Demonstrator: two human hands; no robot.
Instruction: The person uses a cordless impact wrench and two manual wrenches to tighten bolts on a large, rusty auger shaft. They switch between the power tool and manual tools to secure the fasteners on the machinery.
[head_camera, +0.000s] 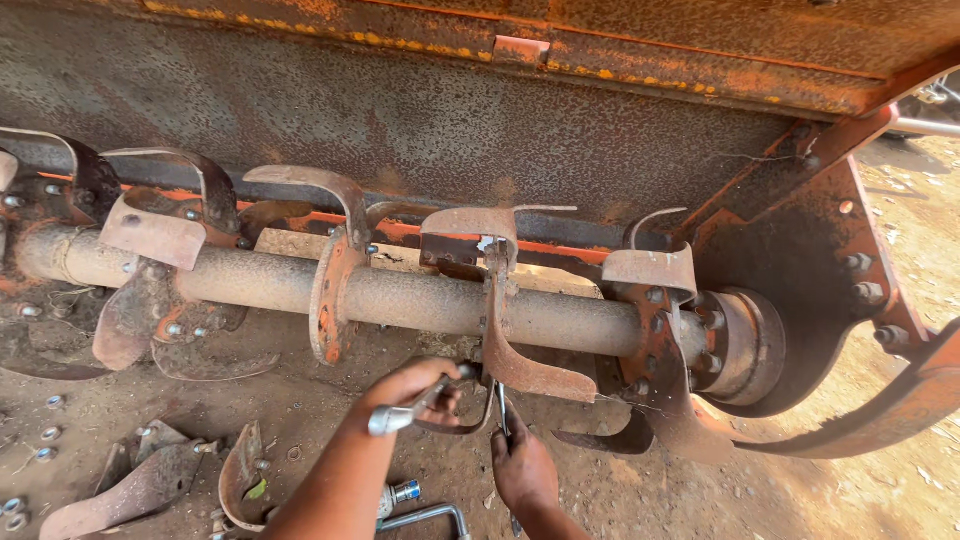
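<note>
1. Left hand (415, 388): fingers closed around the handle of a socket wrench (405, 412). The handle runs roughly level, its free end toward the person's left, its working end toward the flange at right.
2. Right hand (522, 470): fingers closed around the lower shank of a flat spanner (502, 408), which stands nearly upright, its head raised toward the same flange.
3. Work point: the lower edge of the blade flange (497, 310) on the rotor shaft (420, 300), where a curved tiller blade (535, 375) is bolted. The bolt itself is hidden behind the tools and cannot be made out.
4. Governing relation: the fastening lies just above and between the two hands. The wrench meets it from the left, the spanner from below; the two tool axes stand roughly crosswise.
5. The left hand sits nearer the flange; the right hand hangs lower.
6. The shaft's long axis runs left to right across the view.
7. Loose blades (130, 485) and bolts (45, 435) lie on the soil floor (300, 410), well apart to the left.
</note>
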